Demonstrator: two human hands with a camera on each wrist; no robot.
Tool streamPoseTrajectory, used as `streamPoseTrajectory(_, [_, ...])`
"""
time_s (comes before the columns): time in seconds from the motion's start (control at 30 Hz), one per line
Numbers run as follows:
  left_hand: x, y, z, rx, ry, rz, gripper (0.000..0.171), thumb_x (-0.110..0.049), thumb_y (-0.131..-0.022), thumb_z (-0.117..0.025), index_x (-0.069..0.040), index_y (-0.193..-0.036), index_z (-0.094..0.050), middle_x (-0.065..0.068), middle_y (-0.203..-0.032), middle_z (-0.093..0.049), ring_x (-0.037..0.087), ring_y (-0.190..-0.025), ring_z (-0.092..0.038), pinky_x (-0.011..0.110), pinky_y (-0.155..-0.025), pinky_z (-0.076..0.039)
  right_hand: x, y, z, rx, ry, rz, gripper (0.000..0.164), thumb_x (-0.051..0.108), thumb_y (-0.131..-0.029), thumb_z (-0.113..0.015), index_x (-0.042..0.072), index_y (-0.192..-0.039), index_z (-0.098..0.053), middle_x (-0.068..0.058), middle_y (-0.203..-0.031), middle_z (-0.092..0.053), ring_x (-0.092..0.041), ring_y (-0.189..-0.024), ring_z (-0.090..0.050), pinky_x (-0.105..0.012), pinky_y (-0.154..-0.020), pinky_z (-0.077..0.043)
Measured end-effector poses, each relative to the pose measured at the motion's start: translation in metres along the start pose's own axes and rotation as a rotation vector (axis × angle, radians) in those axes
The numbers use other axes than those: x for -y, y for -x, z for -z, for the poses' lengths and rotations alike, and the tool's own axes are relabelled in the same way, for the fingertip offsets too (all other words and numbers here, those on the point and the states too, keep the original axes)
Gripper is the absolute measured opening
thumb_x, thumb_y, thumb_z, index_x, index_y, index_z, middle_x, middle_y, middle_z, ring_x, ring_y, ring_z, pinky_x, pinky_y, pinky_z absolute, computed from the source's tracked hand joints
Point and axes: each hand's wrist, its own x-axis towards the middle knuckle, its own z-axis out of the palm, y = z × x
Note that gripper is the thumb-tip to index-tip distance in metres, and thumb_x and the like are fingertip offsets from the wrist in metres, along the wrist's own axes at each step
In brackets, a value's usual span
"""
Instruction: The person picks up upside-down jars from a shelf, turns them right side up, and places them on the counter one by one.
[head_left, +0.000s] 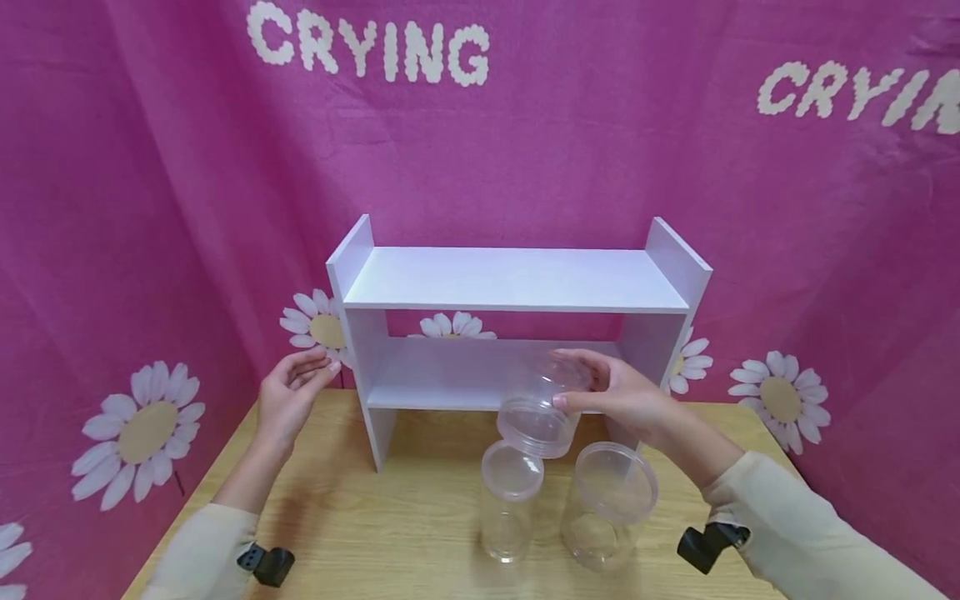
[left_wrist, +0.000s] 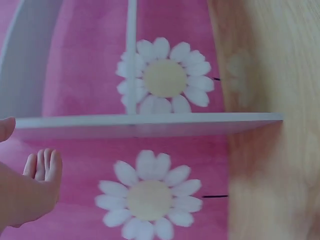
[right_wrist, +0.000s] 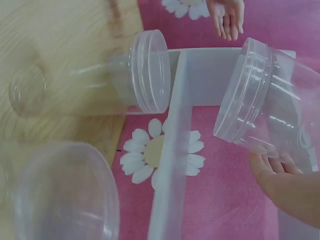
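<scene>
My right hand [head_left: 618,396] grips a clear plastic jar [head_left: 546,400], thumb on the near side and fingers behind. The jar is tilted, its wide ridged lid end facing down, in front of the lower shelf. Below it on the table stand a narrow clear jar [head_left: 508,525] and a wider clear jar [head_left: 600,533], both upright with lids on top. In the head view the held jar's lower rim overlaps the narrow jar's lid. My left hand [head_left: 288,396] hovers beside the rack's left side panel, fingers loosely bent, with nothing in it.
A white two-tier rack [head_left: 517,279] with raised side panels stands on the wooden table [head_left: 427,517]. Behind and on both sides hangs a pink cloth [head_left: 562,125] with daisies and white lettering.
</scene>
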Motion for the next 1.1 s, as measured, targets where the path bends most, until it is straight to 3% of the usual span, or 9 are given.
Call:
streamPoseTrajectory(0.07, [-0.005, 0.007, -0.003, 0.002, -0.006, -0.062, 0.036, -0.006, -0.088, -0.067, 0.003, -0.121, -0.054, -0.02, -0.089, -0.062, -0.009, -0.085, -0.059, 0.005, -0.08, -0.05, -0.005, 0.003, -0.001, 0.001, -0.066, 0.005, 0.076, 0.023, -0.087, -0.07, 0.001, -0.148, -0.03, -0.02, -0.155, -0.031, -0.037, -0.138, -0.038, -0.031, -0.109, -0.043])
streamPoseTrajectory(0.23, [-0.013, 0.028, -0.018, 0.049, -0.099, -0.247, 0.042, -0.001, -0.084, -0.07, 0.007, -0.12, -0.051, 0.012, -0.108, -0.062, -0.008, -0.089, -0.058, 0.005, -0.086, -0.049, -0.017, 0.006, -0.004, 0.03, -0.235, 0.033, 0.076, 0.019, -0.093, -0.062, -0.003, -0.15, -0.018, -0.02, -0.161, -0.015, -0.039, -0.146, -0.021, -0.031, -0.118, -0.03])
streamPoseTrajectory(0.3, [-0.016, 0.035, -0.025, 0.087, -0.146, -0.303, 0.044, -0.002, -0.082, -0.072, 0.007, -0.12, -0.052, 0.019, -0.113, -0.061, -0.003, -0.094, -0.059, 0.006, -0.089, -0.048, -0.02, 0.006, -0.006, 0.036, -0.282, 0.034, 0.077, 0.02, -0.094, -0.061, -0.004, -0.151, -0.014, -0.02, -0.161, -0.011, -0.038, -0.147, -0.018, -0.027, -0.116, -0.032])
streamPoseTrajectory(0.4, [-0.018, 0.044, -0.037, 0.168, -0.199, -0.346, 0.045, -0.008, -0.082, -0.074, 0.004, -0.121, -0.053, 0.016, -0.117, -0.061, 0.012, -0.106, -0.061, 0.012, -0.096, -0.048, -0.024, 0.006, -0.01, 0.022, -0.319, 0.035, 0.078, 0.02, -0.094, -0.061, -0.004, -0.151, -0.013, -0.02, -0.161, -0.011, -0.029, -0.144, -0.03, -0.014, -0.107, -0.039])
streamPoseTrajectory(0.5, [-0.019, 0.053, -0.052, 0.255, -0.219, -0.369, 0.049, -0.011, -0.081, -0.075, 0.001, -0.123, -0.053, 0.014, -0.121, -0.061, 0.026, -0.116, -0.059, 0.026, -0.103, -0.048, -0.027, 0.006, -0.014, 0.002, -0.35, 0.036, 0.079, 0.019, -0.094, -0.062, -0.005, -0.151, -0.013, -0.02, -0.161, -0.012, -0.011, -0.132, -0.047, -0.009, -0.1, -0.042])
streamPoseTrajectory(0.6, [-0.02, 0.06, -0.066, 0.321, -0.228, -0.373, 0.051, -0.013, -0.081, -0.076, 0.0, -0.125, -0.053, 0.014, -0.124, -0.061, 0.029, -0.12, -0.057, 0.038, -0.107, -0.046, -0.029, 0.006, -0.019, -0.009, -0.389, 0.037, 0.08, 0.018, -0.093, -0.063, -0.005, -0.151, -0.012, -0.021, -0.16, -0.012, 0.003, -0.118, -0.053, -0.009, -0.099, -0.043])
streamPoseTrajectory(0.87, [-0.02, 0.072, -0.093, 0.513, -0.193, -0.253, 0.056, -0.02, -0.083, -0.074, -0.003, -0.13, -0.051, 0.015, -0.131, -0.059, 0.031, -0.125, -0.055, 0.043, -0.109, -0.044, -0.035, 0.005, -0.032, -0.033, -0.451, 0.01, 0.079, 0.016, -0.092, -0.064, -0.002, -0.151, -0.015, -0.021, -0.159, -0.017, -0.006, -0.128, -0.049, -0.012, -0.103, -0.041])
streamPoseTrajectory(1.1, [-0.016, 0.081, -0.104, 0.677, -0.174, -0.166, 0.07, -0.027, -0.082, -0.076, 0.001, -0.137, -0.044, 0.019, -0.139, -0.052, 0.037, -0.129, -0.05, 0.047, -0.112, -0.04, -0.039, 0.007, -0.044, -0.014, -0.474, 0.038, 0.079, 0.018, -0.092, -0.064, -0.003, -0.151, -0.016, -0.024, -0.157, -0.02, 0.0, -0.121, -0.053, -0.011, -0.103, -0.042])
